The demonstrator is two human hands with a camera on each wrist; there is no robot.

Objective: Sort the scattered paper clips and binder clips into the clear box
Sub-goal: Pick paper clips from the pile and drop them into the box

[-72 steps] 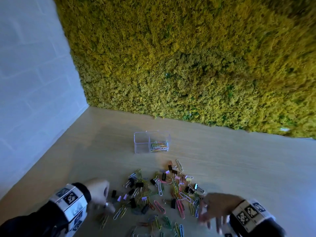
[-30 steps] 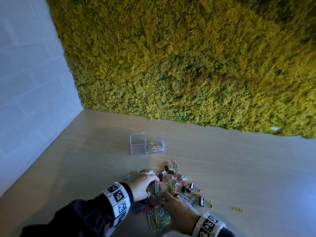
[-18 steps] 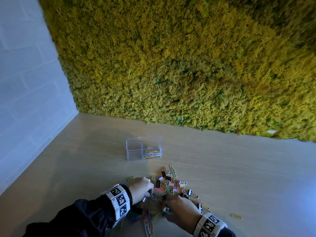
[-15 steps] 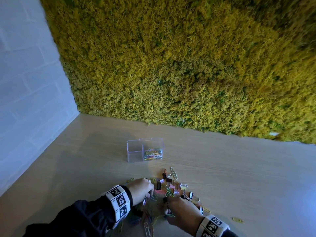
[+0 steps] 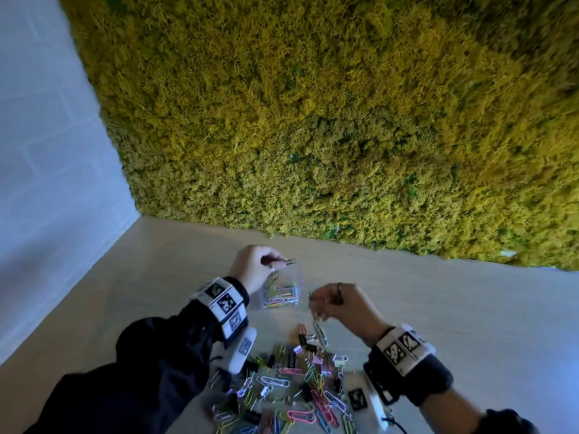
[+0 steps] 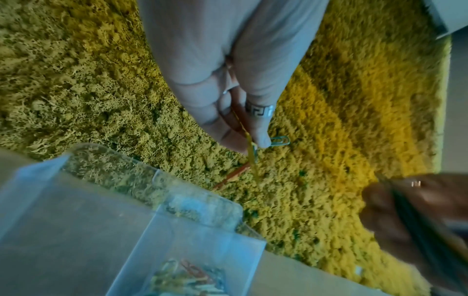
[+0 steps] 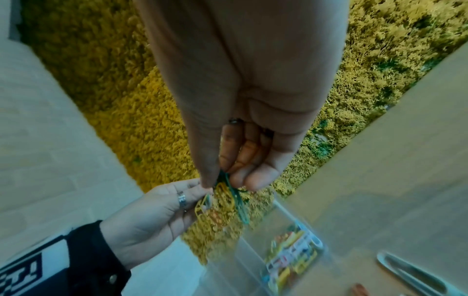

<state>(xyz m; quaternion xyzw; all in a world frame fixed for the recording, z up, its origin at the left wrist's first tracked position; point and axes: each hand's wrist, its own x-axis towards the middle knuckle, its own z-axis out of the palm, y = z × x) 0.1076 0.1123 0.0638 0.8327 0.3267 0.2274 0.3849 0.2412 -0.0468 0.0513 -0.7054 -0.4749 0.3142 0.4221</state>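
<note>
Above the clear box [image 5: 282,292], the left hand [image 5: 252,270] pinches paper clips [image 6: 253,152] hanging lengthwise downward; the right hand [image 5: 341,305] pinches a dangling bunch [image 7: 228,198] beside it.

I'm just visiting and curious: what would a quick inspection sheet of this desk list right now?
Surface: pale wooden table.
Job's things: clear box, paper clips in its right compartment; mixed pile of clips nearer the person.
Clutter: nothing seen.
Grippers: left hand pinches paper clips above the box; right hand pinches paper clips beside it.
Cables: nothing seen.
Surroundings: moss wall behind, white wall at left.
</note>
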